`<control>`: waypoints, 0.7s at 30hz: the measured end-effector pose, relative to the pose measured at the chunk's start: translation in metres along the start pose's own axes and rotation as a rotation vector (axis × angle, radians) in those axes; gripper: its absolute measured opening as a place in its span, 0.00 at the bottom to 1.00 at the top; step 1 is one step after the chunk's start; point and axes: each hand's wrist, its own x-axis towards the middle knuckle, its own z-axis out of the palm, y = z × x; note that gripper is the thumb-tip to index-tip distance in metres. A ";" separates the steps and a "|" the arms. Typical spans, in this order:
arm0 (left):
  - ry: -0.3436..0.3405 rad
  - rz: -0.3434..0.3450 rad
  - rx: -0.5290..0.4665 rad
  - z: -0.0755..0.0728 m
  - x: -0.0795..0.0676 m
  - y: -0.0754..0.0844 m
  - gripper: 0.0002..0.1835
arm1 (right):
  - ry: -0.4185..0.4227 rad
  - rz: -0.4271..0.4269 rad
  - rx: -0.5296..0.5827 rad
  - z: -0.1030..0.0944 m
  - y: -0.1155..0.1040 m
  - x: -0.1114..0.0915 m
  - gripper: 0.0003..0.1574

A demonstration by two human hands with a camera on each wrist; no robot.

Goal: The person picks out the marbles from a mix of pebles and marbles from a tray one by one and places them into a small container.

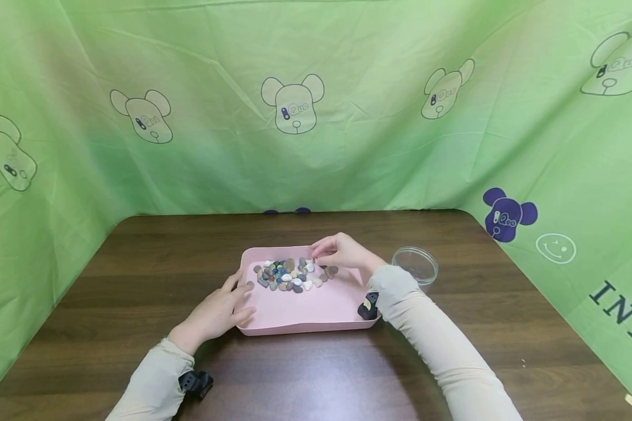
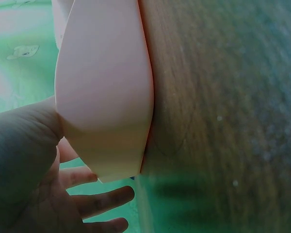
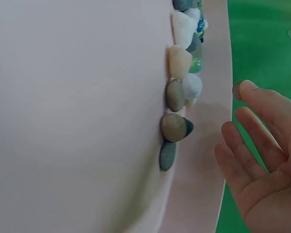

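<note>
A shallow pink tray (image 1: 305, 313) holds a loose heap of pebbles and glass marbles (image 1: 287, 278) along its far part. My left hand (image 1: 214, 310) rests at the tray's left rim, thumb over the inside and fingers loosely spread along the wall. The left wrist view has those fingers (image 2: 104, 201) reaching past the tray wall (image 2: 106, 77). Over the far rim, my right hand (image 1: 342, 252) pinches a small brown pebble (image 3: 236, 91) at its fingertips. Its other fingers (image 3: 250, 141) are spread. Below it, grey, tan and white pebbles (image 3: 174, 127) line the tray's far side.
A round clear container (image 1: 415, 265) stands just right of the tray, beside the right forearm. Brown wood table (image 1: 153, 269) surrounds the tray. A green printed cloth (image 1: 216, 158) hangs behind and at both sides.
</note>
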 end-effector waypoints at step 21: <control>-0.014 -0.011 -0.003 -0.001 0.000 0.001 0.27 | 0.032 -0.030 -0.001 -0.017 -0.021 -0.007 0.14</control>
